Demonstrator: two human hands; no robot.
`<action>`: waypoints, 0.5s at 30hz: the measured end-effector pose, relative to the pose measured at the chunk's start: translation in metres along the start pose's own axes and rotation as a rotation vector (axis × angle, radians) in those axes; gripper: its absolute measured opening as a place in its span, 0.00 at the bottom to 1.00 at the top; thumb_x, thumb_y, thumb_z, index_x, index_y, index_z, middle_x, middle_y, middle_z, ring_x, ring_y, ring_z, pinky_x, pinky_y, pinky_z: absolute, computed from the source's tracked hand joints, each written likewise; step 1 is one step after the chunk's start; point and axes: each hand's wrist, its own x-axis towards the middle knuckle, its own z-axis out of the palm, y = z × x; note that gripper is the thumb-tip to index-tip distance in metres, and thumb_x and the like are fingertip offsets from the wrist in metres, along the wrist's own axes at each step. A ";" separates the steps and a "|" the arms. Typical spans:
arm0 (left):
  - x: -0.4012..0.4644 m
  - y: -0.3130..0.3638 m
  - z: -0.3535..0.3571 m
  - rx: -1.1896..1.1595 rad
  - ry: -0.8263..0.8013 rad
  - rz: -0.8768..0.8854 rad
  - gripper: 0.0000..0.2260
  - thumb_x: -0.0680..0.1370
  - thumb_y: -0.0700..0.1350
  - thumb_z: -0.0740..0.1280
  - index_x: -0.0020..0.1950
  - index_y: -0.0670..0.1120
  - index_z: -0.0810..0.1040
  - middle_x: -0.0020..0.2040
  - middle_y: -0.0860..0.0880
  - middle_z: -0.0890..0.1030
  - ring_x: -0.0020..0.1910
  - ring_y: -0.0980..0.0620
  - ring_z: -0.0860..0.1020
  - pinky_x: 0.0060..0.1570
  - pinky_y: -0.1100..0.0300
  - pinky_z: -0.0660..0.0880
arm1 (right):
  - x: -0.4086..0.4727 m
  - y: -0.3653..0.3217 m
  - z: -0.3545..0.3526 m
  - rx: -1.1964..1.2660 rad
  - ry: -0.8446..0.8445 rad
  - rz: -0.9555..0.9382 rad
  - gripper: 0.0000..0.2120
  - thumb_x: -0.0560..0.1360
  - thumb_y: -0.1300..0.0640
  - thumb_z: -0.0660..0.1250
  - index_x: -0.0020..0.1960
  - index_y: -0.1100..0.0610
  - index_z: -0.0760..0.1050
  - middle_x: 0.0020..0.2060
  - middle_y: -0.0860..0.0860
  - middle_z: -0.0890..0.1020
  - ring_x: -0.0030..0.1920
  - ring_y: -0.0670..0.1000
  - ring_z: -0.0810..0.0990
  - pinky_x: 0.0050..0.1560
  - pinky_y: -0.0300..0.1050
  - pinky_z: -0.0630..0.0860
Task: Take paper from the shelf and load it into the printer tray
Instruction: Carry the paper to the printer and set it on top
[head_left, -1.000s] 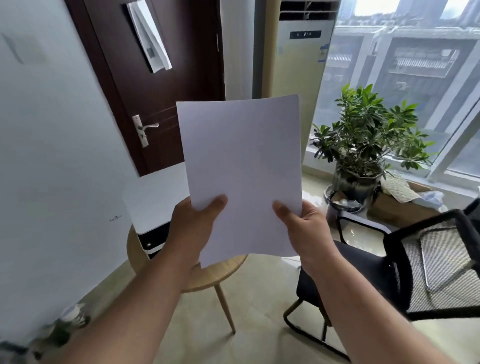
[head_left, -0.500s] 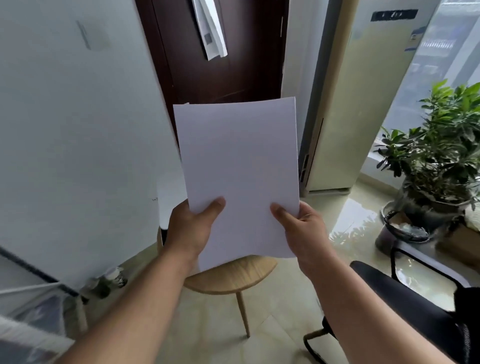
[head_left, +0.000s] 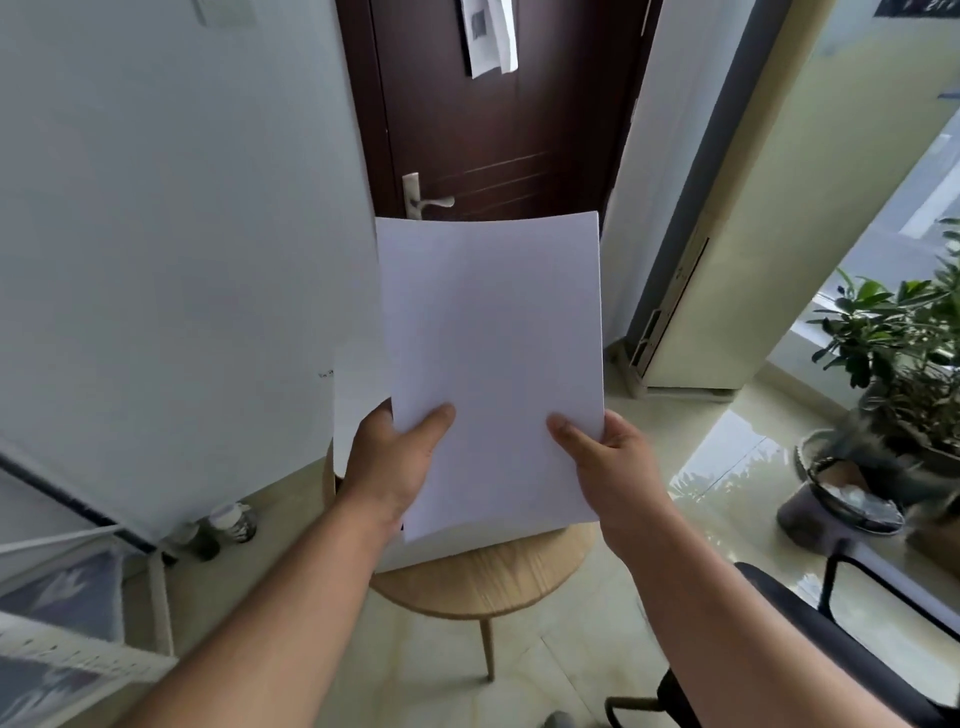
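the paper (head_left: 493, 364) was held up in front of the dark door (head_left: 498, 130), above a round wooden tabletop (head_left: 483, 582). left hand (head_left: 392, 457) pinched its lower left edge, right hand (head_left: 608, 462) gripped the lower right, thumbs on top. a potted plant (head_left: 898, 353) sat off right.

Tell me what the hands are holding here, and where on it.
Both hold the paper by its lower edge: left hand at the lower left, right hand at the lower right, thumbs on its face.
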 end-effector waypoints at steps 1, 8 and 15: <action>0.005 -0.005 0.002 0.012 -0.003 -0.019 0.12 0.75 0.48 0.74 0.58 0.52 0.84 0.54 0.54 0.88 0.54 0.50 0.86 0.61 0.45 0.80 | 0.008 0.000 0.000 -0.011 -0.002 0.009 0.04 0.79 0.55 0.74 0.53 0.53 0.85 0.46 0.50 0.90 0.48 0.56 0.89 0.52 0.58 0.85; 0.034 -0.036 0.024 0.194 0.070 -0.170 0.09 0.78 0.42 0.70 0.57 0.51 0.83 0.51 0.57 0.87 0.51 0.55 0.84 0.52 0.58 0.80 | 0.080 0.017 0.010 -0.166 -0.030 0.174 0.08 0.72 0.49 0.77 0.49 0.50 0.84 0.45 0.48 0.90 0.47 0.57 0.88 0.55 0.63 0.84; 0.091 -0.043 0.017 0.283 0.149 -0.353 0.08 0.77 0.43 0.70 0.56 0.51 0.82 0.52 0.54 0.86 0.52 0.50 0.83 0.56 0.53 0.80 | 0.150 0.020 0.050 -0.284 -0.123 0.287 0.09 0.77 0.55 0.74 0.56 0.56 0.82 0.47 0.53 0.87 0.48 0.59 0.86 0.54 0.56 0.84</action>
